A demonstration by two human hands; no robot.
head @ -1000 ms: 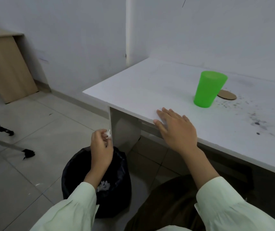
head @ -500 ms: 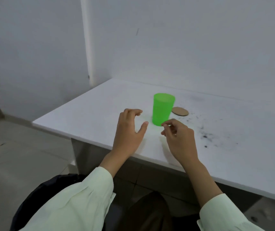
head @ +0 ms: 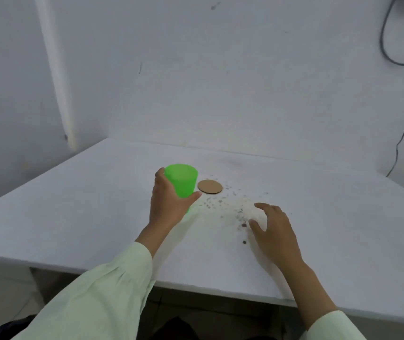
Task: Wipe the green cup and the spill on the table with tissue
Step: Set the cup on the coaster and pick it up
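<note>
Your left hand (head: 169,204) wraps the green cup (head: 182,180), which stands upright on the table (head: 73,217) beside a brown disc (head: 210,186). Your right hand (head: 273,231) hovers over the spill (head: 227,204), fingers spread and loosely curled, holding nothing visible. No tissue is in view. The step in hand appears to be securing the cup. Next, obtain tissue before wiping.

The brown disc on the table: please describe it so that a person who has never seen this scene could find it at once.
Look at the white table that stands in the corner of the room, and find the green cup near its middle. The disc lies flat just right of the cup. It is the only round, brown, cardboard-like thing there; the dark specks beside it are tiny and scattered.
</note>
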